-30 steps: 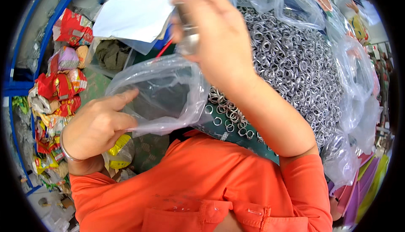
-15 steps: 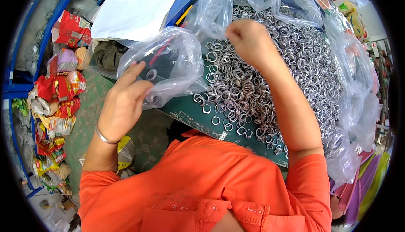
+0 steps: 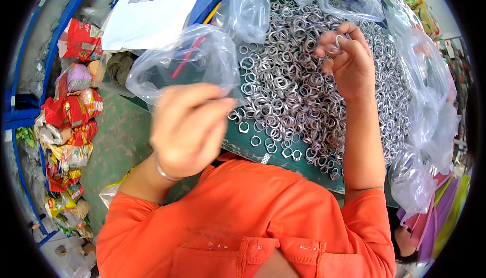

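Over the pile of silver metal rings (image 3: pixel 283 83), my right hand (image 3: pixel 354 65) is raised with its palm turned to the left. A single metal ring (image 3: pixel 338 40) is held between its thumb and fingers. My left hand (image 3: pixel 187 131), wearing a bangle at the wrist, is smeared by motion in front of the clear plastic bag (image 3: pixel 144 75); its fingertips are too blurred to tell what they hold. The bag's mouth gapes open, and a red stick-like item (image 3: pixel 187 58) shows through it. Several loose rings lie at the near edge of the green table (image 3: pixel 243 141).
A white printed sheet (image 3: pixel 147 25) lies at the back left, near a yellow pencil-like stick (image 3: pixel 211 13). Clear plastic bags (image 3: pixel 425 96) line the right side and the back. Colourful packets (image 3: pixel 76 108) are stacked beside blue shelving (image 3: pixel 20 118) on the left.
My left hand has moved right and nearer my body, away from the bag's mouth. My right hand has shifted right, turned its palm, and now shows a ring in its fingers.
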### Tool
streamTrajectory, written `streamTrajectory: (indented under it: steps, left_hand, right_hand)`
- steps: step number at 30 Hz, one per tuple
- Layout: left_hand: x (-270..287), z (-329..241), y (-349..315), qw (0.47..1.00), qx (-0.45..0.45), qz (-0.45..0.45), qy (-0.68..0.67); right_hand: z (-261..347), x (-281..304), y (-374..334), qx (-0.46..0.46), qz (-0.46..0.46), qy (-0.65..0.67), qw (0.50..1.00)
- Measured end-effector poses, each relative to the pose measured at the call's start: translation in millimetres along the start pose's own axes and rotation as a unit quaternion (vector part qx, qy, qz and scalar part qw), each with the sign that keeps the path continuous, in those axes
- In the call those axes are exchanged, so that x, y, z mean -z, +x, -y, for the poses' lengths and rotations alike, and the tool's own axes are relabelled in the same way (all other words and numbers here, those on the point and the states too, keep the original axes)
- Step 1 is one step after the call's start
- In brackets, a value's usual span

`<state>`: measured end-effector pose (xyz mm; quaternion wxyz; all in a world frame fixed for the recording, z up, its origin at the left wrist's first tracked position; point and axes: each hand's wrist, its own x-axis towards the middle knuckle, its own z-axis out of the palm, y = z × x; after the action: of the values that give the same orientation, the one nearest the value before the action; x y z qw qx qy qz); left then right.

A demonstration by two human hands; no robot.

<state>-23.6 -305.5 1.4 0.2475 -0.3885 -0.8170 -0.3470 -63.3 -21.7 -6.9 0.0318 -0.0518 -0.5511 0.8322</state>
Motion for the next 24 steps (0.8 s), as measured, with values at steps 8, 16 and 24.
streamTrajectory:
  steps: [8,16,24]
  left_hand:
    - [-97.5,39.5,14.0,0.964,0.053,0.209,0.158]
    - [-112.6,53.7,15.5,0.989,0.075,0.110,0.070]
    - [-114.8,11.0,14.0,0.850,0.313,0.074,-0.417]
  right_hand:
    - [-27.8,-0.1,-42.7,0.171,0.060,-0.744,0.643]
    - [-22.7,10.2,-47.1,0.190,0.047,-0.759,0.621]
    - [-5.9,51.6,-93.7,-0.082,-0.088,-0.177,0.977]
